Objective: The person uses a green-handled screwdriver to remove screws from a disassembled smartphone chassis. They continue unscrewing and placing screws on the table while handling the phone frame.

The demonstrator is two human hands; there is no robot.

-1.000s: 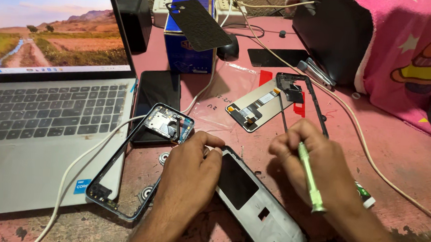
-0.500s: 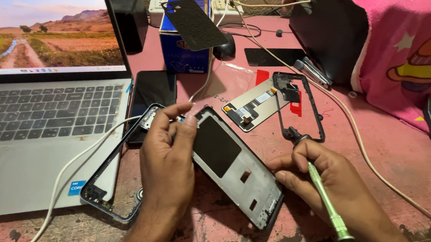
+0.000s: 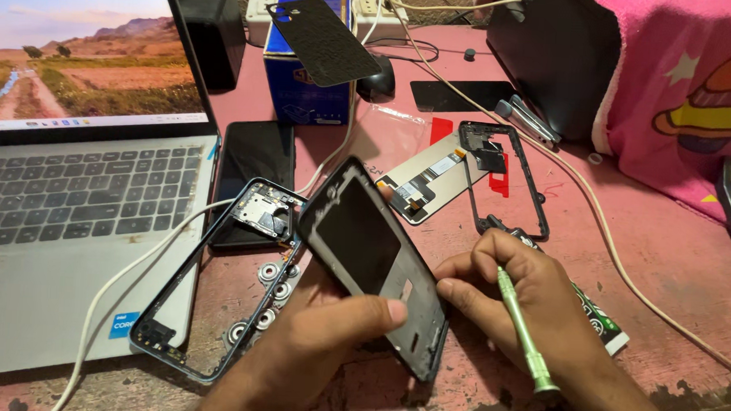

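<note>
My left hand (image 3: 310,343) grips a dark phone mid-frame panel (image 3: 371,259) from below, thumb on its face, holding it tilted above the table. My right hand (image 3: 533,307) touches the panel's right edge with its fingertips and holds a light green screwdriver (image 3: 520,335), tip up between the fingers. A blue-rimmed phone frame (image 3: 214,285) with a circuit board at its top lies to the left, partly on the laptop. Small round metal parts (image 3: 267,304) sit in a row beside it.
An open laptop (image 3: 61,209) fills the left, a white cable (image 3: 124,285) crossing it. Behind lie a black phone (image 3: 257,155), a display module (image 3: 424,183), a thin black frame (image 3: 506,175), a blue box (image 3: 306,71) with a back cover, a glue tube (image 3: 599,322), and pink cloth (image 3: 682,104).
The panel has been lifted off the table near the front edge and raised, tilting up toward the middle. My right hand moved from beside it to touch its right edge, screwdriver still held.
</note>
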